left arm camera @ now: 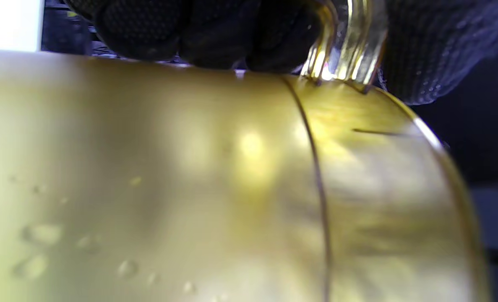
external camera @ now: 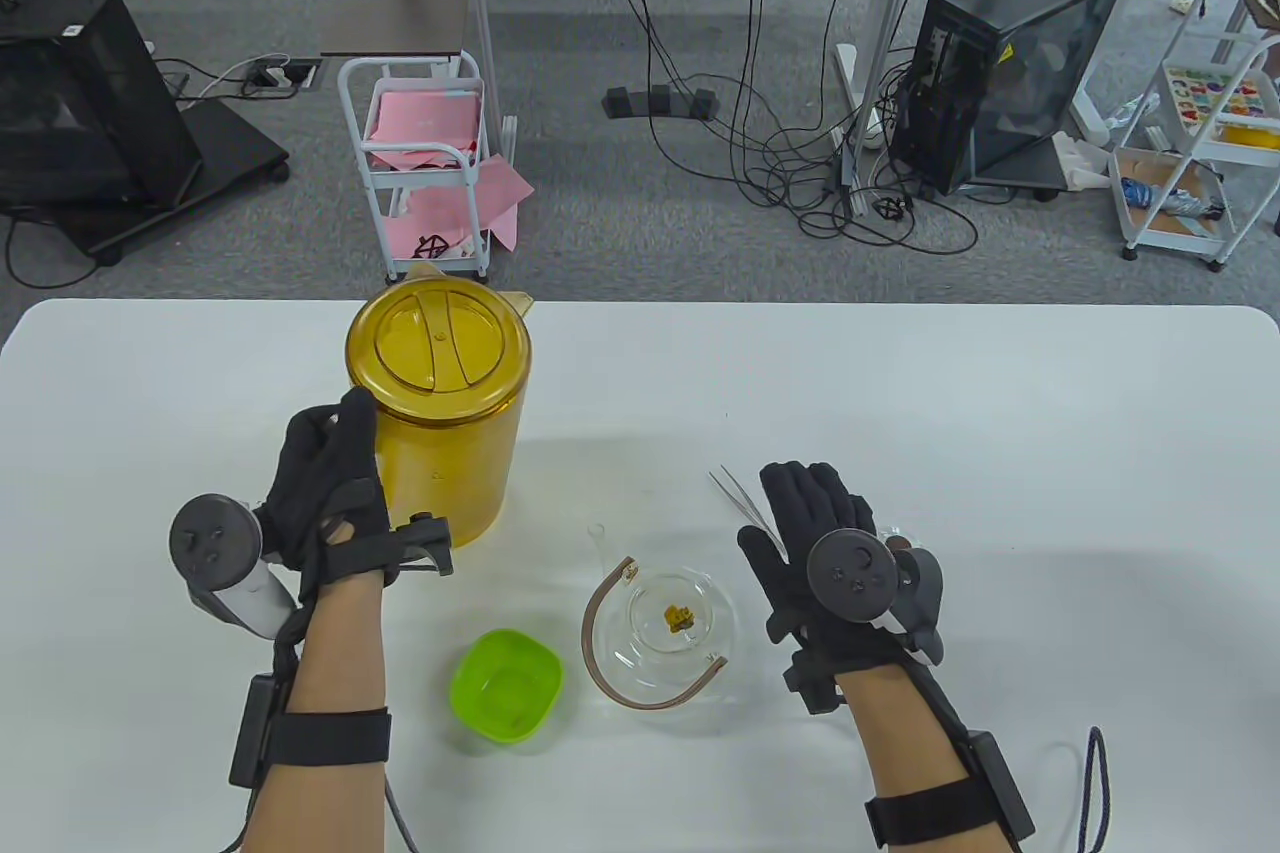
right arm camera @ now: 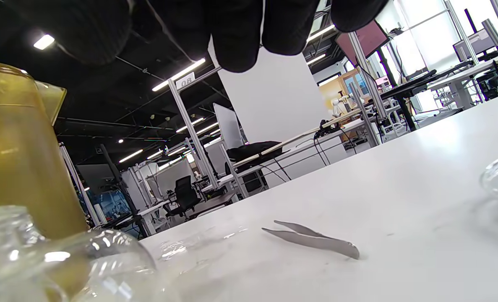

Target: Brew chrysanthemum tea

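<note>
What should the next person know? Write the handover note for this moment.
Left hand grips the handle of the yellow pitcher, which stands upright with its lid on.
Right hand is open, holding nothing, above the tweezers lying on the table.
Glass teapot is uncovered, a chrysanthemum inside.
Green bowl sits left of the teapot.
Done: flower in pot.
Left: pour from the pitcher into the teapot.

The left hand [external camera: 325, 483] hides the pitcher [external camera: 440, 403] handle, apparently gripped.
</note>
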The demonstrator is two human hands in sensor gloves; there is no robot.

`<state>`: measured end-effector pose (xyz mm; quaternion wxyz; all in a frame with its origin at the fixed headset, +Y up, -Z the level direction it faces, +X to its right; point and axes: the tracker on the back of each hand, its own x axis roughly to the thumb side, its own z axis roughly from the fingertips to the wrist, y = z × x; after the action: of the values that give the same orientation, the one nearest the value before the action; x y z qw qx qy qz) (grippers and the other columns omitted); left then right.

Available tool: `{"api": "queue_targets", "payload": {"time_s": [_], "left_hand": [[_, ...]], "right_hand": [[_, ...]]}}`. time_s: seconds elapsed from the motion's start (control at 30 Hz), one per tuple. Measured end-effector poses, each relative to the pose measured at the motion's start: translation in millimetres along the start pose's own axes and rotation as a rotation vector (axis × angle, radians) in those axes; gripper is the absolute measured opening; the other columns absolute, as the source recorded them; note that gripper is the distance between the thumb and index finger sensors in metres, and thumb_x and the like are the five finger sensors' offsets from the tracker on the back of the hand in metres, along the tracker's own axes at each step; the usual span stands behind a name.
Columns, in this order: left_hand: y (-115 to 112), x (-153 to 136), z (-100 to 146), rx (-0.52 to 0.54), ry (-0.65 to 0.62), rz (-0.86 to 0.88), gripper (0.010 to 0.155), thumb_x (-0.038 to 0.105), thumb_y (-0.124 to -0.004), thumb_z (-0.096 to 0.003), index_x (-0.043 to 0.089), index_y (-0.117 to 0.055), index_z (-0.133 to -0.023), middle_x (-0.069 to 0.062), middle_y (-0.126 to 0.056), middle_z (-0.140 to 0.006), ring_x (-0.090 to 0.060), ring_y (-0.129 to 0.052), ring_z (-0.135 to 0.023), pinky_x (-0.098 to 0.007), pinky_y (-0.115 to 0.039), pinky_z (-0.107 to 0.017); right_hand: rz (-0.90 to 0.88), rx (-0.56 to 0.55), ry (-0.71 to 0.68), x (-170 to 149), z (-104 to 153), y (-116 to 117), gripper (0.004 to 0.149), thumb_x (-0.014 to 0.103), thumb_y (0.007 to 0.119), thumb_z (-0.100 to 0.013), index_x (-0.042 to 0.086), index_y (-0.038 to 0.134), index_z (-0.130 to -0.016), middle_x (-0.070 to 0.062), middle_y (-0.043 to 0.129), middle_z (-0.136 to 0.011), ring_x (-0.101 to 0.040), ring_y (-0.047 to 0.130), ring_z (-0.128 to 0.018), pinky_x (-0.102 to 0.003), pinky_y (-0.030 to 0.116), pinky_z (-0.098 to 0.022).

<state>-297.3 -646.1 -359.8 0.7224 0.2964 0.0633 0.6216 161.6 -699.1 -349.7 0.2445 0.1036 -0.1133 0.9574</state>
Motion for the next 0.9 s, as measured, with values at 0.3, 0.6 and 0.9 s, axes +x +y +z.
{"api": "queue_targets", "payload": {"time_s": [0.3, 0.6, 0.9], "left_hand": [[-30, 49, 3, -0.301, -0.259, -0.239, 0.056, 0.076, -0.088, -0.0447, 0.023, -0.095, -0.060, -0.005, -0.097, -0.051, -0.037, -0.087, -0.055, -0.069, -0.052, -0.072], [-63, 75, 22, -0.508, -0.486, -0.443, 0.054, 0.076, -0.088, -0.0439, 0.024, -0.095, -0.059, -0.004, -0.098, -0.051, -0.036, -0.088, -0.056, -0.069, -0.051, -0.075], [-73, 88, 33, -0.541, -0.597, -0.500, 0.059, 0.080, -0.077, -0.0467, 0.024, -0.096, -0.055, -0.004, -0.099, -0.047, -0.035, -0.090, -0.051, -0.066, -0.058, -0.072]], "right_hand": [[-0.003, -0.005, 0.002, -1, 0, -1, 0.070, 0.058, 0.066, -0.055, 0.024, 0.053, -0.115, -0.008, 0.055, -0.118, -0.044, 0.051, -0.112, -0.068, 0.045, -0.073], [-0.015, 0.005, 0.022, -5, -2, 3, 0.070, 0.058, 0.066, -0.055, 0.024, 0.054, -0.114, -0.008, 0.055, -0.117, -0.044, 0.051, -0.111, -0.068, 0.045, -0.073], [-0.035, 0.011, 0.035, -8, -4, 2, 0.069, 0.058, 0.066, -0.055, 0.025, 0.055, -0.114, -0.008, 0.054, -0.118, -0.044, 0.051, -0.112, -0.068, 0.045, -0.073]]}}
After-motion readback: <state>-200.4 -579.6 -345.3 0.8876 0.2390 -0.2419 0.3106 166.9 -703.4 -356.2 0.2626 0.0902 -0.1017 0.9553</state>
